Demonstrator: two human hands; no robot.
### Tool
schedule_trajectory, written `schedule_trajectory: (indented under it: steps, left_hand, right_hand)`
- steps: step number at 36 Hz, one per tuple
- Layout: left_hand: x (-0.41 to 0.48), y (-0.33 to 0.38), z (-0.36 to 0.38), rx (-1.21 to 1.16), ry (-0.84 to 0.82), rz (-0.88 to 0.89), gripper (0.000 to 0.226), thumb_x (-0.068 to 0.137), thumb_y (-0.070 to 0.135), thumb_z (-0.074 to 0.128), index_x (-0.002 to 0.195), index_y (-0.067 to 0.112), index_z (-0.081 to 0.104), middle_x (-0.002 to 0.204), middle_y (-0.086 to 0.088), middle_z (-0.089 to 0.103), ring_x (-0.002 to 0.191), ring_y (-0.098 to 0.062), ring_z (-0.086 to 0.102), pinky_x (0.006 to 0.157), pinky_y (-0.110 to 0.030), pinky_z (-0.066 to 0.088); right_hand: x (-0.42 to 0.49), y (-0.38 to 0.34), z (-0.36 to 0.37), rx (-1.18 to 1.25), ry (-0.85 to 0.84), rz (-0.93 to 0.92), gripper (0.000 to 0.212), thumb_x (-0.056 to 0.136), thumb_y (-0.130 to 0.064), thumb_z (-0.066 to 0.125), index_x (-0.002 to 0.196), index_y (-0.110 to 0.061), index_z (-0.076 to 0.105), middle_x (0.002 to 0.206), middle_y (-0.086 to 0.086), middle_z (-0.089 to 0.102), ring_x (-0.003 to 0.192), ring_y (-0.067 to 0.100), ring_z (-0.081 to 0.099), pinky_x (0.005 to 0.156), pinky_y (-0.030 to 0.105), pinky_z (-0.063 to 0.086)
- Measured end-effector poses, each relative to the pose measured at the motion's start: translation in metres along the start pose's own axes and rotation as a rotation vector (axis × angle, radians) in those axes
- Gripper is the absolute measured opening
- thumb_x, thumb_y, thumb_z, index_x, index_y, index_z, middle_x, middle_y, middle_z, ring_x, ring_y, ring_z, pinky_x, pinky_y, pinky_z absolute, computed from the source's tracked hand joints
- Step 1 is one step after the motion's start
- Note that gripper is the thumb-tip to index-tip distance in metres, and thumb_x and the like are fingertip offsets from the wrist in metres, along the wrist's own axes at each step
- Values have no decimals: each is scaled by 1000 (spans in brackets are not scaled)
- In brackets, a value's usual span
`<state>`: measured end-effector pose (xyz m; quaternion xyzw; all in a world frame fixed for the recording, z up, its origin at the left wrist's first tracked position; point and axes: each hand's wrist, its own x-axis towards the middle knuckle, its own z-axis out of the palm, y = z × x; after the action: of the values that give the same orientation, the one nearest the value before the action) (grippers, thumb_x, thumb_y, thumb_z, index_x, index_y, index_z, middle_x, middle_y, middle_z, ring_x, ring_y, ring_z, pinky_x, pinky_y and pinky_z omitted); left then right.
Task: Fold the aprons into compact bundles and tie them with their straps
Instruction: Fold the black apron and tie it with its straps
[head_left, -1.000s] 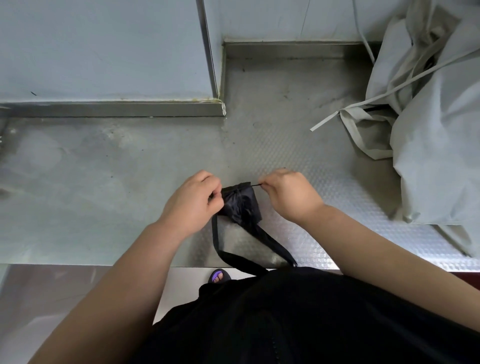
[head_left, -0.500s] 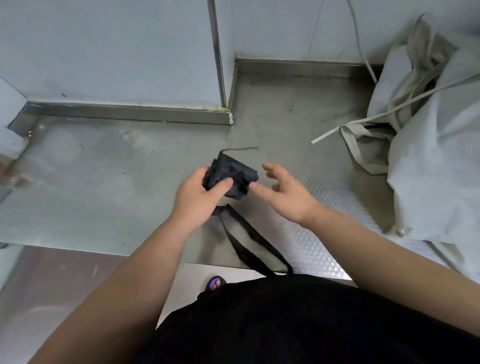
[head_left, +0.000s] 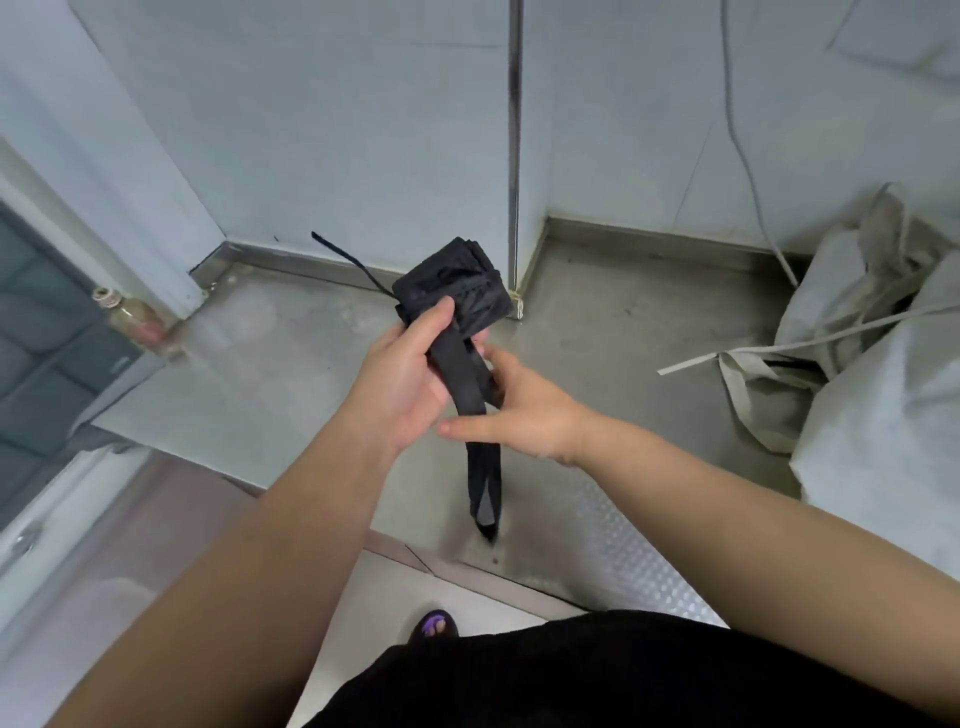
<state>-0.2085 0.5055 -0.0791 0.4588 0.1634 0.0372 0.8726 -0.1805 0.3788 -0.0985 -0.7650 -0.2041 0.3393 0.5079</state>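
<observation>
A black apron folded into a small bundle (head_left: 457, 288) is held up above the steel counter (head_left: 260, 374). My left hand (head_left: 402, 374) grips the bundle from below, thumb across its front. A wide black strap loop (head_left: 480, 452) hangs down from the bundle. My right hand (head_left: 524, 410) holds this strap just under the bundle, fingers behind it and thumb pointing left. A thin strap end (head_left: 345, 260) sticks out to the upper left of the bundle.
A heap of pale grey aprons (head_left: 878, 374) with loose straps lies on the counter at the right. A small bottle (head_left: 130, 312) lies in the left back corner. Walls close the counter behind. The counter's front edge runs below the hands.
The bundle has been lifted off the counter and raised. My right hand, open beside it half a second ago, now holds the hanging strap loop. The view has tilted upward.
</observation>
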Motion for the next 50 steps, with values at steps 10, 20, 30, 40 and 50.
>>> schedule_trajectory:
  steps: [10, 20, 30, 40, 50]
  left_hand:
    - [-5, 28, 8, -249, 280, 145, 15, 94, 12, 55, 106, 5, 59, 91, -9, 68, 76, -18, 67, 68, -28, 57]
    - [7, 35, -23, -378, 650, 185, 11, 95, 18, 56, 104, 12, 56, 92, -4, 68, 80, -14, 68, 73, -33, 59]
    - [14, -2, -44, 52, 708, -274, 7, 94, -4, 44, 95, -5, 50, 91, -23, 58, 71, -33, 59, 34, -25, 48]
    - [2, 10, 1, 836, -28, -69, 54, 89, 2, 52, 136, 30, 46, 140, 12, 46, 120, 1, 42, 90, -13, 32]
    - [23, 14, 35, 802, -296, 57, 28, 96, 13, 51, 115, 34, 52, 100, 8, 61, 91, -5, 59, 72, -18, 47]
  right_hand:
    - [-6, -21, -28, -374, 277, -133, 9, 83, -16, 58, 75, -13, 54, 65, 0, 49, 64, 18, 46, 56, 25, 35]
    - [-18, -26, -94, -567, 294, 27, 21, 92, -13, 47, 73, -12, 54, 58, 3, 45, 57, 24, 46, 50, 26, 37]
    - [1, -73, -84, -216, 252, -179, 30, 89, -4, 40, 75, -20, 61, 57, -2, 42, 44, 10, 34, 46, 23, 30]
    - [27, -89, -68, -257, 219, -196, 28, 89, -2, 43, 93, -19, 65, 60, -19, 47, 37, -11, 42, 40, 3, 28]
    - [18, -89, -93, -18, 247, -154, 25, 91, -2, 48, 80, -19, 63, 76, 2, 59, 56, 10, 53, 51, 22, 46]
